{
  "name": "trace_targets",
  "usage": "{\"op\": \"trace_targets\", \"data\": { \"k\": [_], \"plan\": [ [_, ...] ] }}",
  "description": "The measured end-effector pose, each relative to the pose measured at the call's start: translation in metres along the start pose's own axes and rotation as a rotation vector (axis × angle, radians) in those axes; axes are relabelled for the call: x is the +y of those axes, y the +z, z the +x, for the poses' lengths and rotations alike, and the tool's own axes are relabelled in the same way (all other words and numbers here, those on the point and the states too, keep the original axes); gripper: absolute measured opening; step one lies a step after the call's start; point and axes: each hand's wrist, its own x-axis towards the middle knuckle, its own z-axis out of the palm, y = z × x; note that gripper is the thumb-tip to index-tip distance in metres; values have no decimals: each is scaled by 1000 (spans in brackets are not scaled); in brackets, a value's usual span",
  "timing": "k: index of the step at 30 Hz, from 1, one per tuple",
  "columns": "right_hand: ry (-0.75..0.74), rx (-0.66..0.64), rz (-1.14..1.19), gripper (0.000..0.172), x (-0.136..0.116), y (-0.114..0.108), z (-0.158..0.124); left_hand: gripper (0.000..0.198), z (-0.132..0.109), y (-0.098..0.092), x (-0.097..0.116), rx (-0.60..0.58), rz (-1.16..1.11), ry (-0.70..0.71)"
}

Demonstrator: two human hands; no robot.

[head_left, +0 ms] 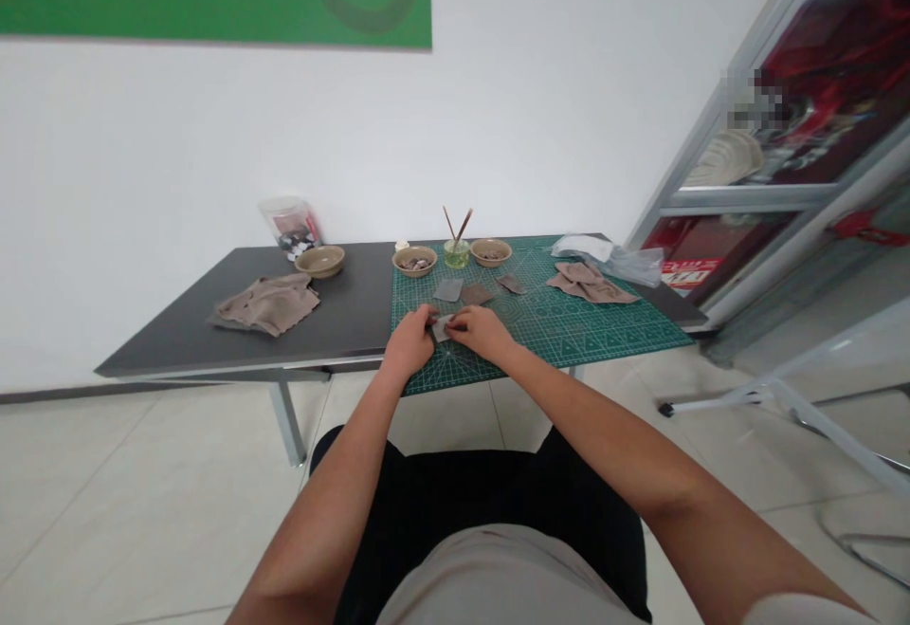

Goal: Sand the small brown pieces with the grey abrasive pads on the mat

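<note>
A small grey square sheet [442,328] lies low over the green cutting mat [569,331], near its front edge, between my two hands. The fingers of my left hand [410,340] are closed at its left edge. On the other side, my right hand [480,331] pinches its right part with thumb and fingers. Just beyond the hands are another grey square [448,289], a brown square [476,295] and a crumpled dark brown piece [510,284]. What the sheets are made of is too small to tell.
At the back stand two tan bowls [415,261] with small pieces in them, around a glass jar [456,253] holding thin sticks. A brown cloth [587,282] and clear plastic bag [618,258] lie right. Left are another cloth [270,304], a bowl [319,262] and a plastic tub [291,227].
</note>
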Motion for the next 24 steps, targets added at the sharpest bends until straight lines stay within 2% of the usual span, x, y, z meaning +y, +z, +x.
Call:
{"op": "trace_targets", "data": {
  "k": [2, 8, 13, 17, 24],
  "plan": [
    [24, 3, -25, 14, 0, 2, 5, 43, 0, -1, 1, -1, 0, 5],
    [-72, -22, 13, 14, -1, 4, 1, 37, 0, -2, 4, 11, 49, 56],
    [3, 4, 21, 14, 12, -5, 1, 34, -1, -1, 4, 2, 77, 83],
    [35, 25, 2, 14, 9, -1, 9, 35, 0, -1, 4, -8, 80, 79],
    [-28, -15, 43, 13, 15, -11, -5, 26, -1, 0, 7, -25, 201, 113]
  ]
}}
